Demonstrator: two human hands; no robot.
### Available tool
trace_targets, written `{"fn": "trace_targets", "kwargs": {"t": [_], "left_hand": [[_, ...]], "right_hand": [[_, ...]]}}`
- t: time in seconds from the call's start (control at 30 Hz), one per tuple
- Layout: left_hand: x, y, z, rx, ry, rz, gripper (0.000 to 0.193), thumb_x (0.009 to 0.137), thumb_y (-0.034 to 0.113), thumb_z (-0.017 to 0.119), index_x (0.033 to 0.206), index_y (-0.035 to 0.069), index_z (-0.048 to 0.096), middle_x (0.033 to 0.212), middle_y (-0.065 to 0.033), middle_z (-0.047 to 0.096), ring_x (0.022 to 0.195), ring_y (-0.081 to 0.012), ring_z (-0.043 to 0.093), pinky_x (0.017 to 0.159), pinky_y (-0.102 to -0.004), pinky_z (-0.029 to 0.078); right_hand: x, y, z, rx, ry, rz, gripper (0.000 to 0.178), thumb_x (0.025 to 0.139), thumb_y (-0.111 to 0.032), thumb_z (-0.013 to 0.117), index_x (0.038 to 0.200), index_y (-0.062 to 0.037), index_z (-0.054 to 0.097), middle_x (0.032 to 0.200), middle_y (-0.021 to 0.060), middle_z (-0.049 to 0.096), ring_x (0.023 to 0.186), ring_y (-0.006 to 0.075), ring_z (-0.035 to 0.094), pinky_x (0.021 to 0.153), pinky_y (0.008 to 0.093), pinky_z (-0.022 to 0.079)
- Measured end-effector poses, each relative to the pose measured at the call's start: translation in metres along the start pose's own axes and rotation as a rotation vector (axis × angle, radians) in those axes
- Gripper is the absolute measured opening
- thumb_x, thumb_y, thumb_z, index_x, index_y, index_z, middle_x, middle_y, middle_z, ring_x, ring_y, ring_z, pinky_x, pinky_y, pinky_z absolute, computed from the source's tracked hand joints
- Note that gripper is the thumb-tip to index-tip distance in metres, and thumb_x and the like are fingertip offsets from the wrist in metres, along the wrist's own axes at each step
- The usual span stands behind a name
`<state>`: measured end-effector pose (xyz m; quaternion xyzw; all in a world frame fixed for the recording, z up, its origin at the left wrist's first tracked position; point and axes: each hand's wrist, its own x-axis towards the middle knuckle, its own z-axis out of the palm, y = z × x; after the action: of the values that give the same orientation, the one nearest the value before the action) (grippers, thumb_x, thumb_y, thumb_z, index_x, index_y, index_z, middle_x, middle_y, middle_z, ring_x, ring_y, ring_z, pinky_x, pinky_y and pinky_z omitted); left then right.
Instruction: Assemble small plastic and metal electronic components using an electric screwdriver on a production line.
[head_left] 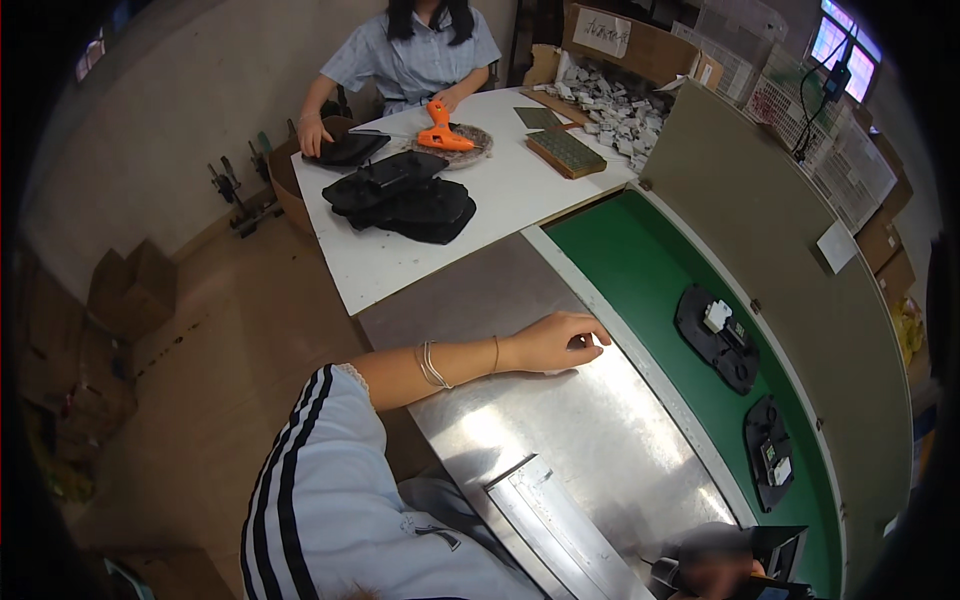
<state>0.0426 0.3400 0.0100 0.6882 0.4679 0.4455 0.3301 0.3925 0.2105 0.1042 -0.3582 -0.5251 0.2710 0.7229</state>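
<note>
My left hand [560, 343] rests at the far part of the shiny metal worktop [560, 420], beside the rail of the green conveyor belt [625, 255]. Its fingers curve loosely, thumb and forefinger tips a little apart, and I see nothing in it. At the lower right edge, my right hand [718, 575] is blurred and partly cut off, close to a black boxy object [780, 550] whose kind I cannot make out. Two black moulded panels with white parts lie on the belt: a farther panel [745, 365] and a nearer panel [765, 445].
A raised metal plate [560, 530] lies near me. Beyond is a white table [500, 205] with black panels [405, 200], an orange glue gun [442, 130] and a stack of green boards [567, 153]. A co-worker [410, 60] sits there. A tall partition [770, 240] lines the belt.
</note>
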Motion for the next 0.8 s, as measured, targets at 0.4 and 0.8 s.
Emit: {"fn": "trace_targets", "kwargs": {"t": [0.4,0.8], "left_hand": [[-0.007,-0.005,0.000,0.046,-0.006,0.031,0.018,0.085,0.010,0.062,0.100,0.001,0.063,0.098,-0.0090,0.063,0.082,-0.0156,0.062,0.074,-0.0276,0.050],[0.012,-0.031,-0.006,0.077,0.065,-0.043,0.022,0.088,0.004,0.056,0.109,-0.001,0.062,0.107,-0.0097,0.064,0.101,-0.0181,0.059,0.091,-0.0305,0.045]], "right_hand": [[-0.006,0.005,-0.004,-0.007,0.007,0.107,0.027,0.084,-0.010,0.066,0.102,-0.0041,0.047,0.063,0.0083,0.052,0.051,0.0162,0.047,0.049,0.0295,0.045],[-0.009,0.065,-0.012,0.015,-0.013,0.251,0.035,0.079,-0.001,0.065,0.109,-0.0050,0.047,0.072,-0.0006,0.053,0.055,0.0065,0.050,0.053,0.0208,0.043]]}}
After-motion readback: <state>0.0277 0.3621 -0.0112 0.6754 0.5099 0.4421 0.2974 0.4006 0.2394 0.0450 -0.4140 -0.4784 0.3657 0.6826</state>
